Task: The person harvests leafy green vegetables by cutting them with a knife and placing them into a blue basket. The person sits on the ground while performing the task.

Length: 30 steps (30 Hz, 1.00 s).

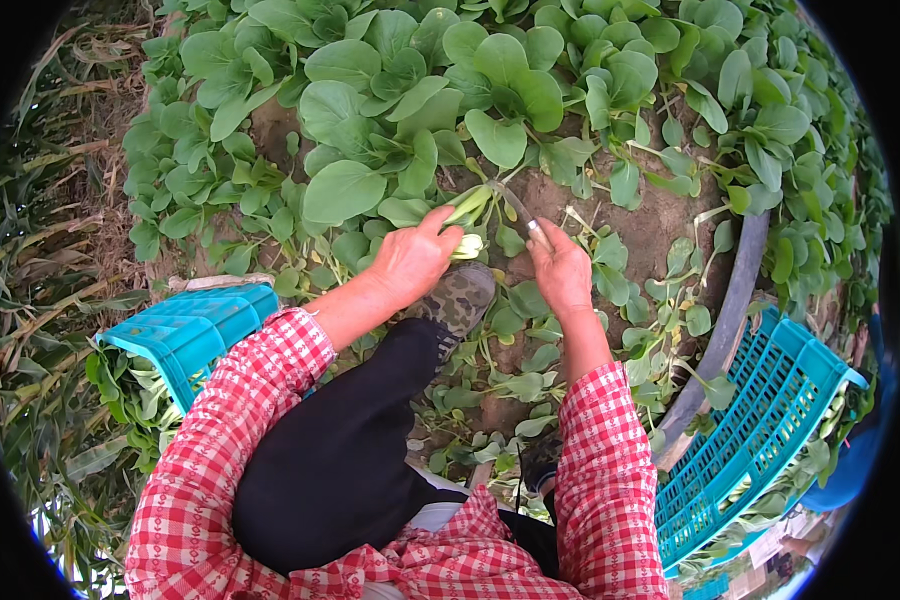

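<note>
My left hand [418, 246] is shut on leafy greens that look like bok choy; a pale cut stem base [468, 246] sticks out beside the thumb. Light green stalks [471, 204] of a plant rise just beyond its fingertips. In my right hand [559, 262] is the handle of a sickle-like knife [515, 202]. Its blade points up and left, with the tip at the foot of those stalks, partly hidden by leaves. Whether the blade touches the stalks I cannot tell. A camouflage shoe [461, 296] stands just below the left hand.
Dense leafy greens [412, 82] fill the bed ahead. A turquoise plastic crate [195, 330] with greens lies left; another turquoise crate [757, 420] with greens stands right, beside a dark hose [735, 307]. Dry corn stalks [52, 300] line the far left. Loose leaves cover soil between the feet.
</note>
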Each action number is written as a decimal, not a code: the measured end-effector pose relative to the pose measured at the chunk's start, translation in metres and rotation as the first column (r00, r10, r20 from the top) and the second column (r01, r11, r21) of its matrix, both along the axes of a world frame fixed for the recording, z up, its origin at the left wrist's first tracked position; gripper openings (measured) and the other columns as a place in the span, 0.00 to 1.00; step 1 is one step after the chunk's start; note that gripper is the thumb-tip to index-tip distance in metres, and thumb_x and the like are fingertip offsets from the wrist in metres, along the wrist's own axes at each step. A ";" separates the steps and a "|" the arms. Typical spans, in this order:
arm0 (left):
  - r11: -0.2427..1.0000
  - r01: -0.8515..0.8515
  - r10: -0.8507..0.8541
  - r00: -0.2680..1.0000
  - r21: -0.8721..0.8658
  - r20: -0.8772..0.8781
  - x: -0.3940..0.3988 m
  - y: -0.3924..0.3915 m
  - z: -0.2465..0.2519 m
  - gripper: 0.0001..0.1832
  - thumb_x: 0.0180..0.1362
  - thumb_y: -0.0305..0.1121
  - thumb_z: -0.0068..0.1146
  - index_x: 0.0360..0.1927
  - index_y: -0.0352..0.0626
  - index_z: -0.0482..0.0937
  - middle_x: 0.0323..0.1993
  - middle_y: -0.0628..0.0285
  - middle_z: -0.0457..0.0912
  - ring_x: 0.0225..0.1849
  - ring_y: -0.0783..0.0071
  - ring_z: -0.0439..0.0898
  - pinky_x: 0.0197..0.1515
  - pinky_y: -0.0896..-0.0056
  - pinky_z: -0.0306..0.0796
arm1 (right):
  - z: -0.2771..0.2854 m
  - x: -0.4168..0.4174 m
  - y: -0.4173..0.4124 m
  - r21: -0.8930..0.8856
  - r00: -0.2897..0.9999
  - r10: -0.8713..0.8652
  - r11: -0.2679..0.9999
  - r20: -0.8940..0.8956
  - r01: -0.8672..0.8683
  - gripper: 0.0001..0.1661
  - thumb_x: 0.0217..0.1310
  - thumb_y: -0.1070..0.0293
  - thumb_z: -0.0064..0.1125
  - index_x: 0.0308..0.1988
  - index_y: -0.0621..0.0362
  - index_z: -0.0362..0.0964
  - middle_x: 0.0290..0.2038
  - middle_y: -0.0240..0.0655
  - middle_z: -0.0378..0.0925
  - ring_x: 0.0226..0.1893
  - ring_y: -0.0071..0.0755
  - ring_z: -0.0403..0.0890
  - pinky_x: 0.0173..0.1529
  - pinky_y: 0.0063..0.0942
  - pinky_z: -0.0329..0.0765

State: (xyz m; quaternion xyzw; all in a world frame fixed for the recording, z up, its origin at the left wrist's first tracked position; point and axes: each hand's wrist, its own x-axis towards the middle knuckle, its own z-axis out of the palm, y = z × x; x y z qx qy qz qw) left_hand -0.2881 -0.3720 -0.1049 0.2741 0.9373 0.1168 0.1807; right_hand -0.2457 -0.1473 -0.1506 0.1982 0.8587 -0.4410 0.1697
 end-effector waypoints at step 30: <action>0.541 -0.653 0.254 0.727 0.529 0.638 -0.005 -0.024 0.036 0.14 0.54 0.25 0.64 0.46 0.38 0.79 0.50 0.63 0.80 0.38 0.80 0.78 0.38 0.75 0.76 | 0.043 0.016 -0.011 -0.693 0.792 -0.501 0.432 0.348 0.578 0.23 0.62 0.65 0.61 0.56 0.52 0.67 0.38 0.25 0.76 0.23 0.13 0.65 0.24 0.14 0.65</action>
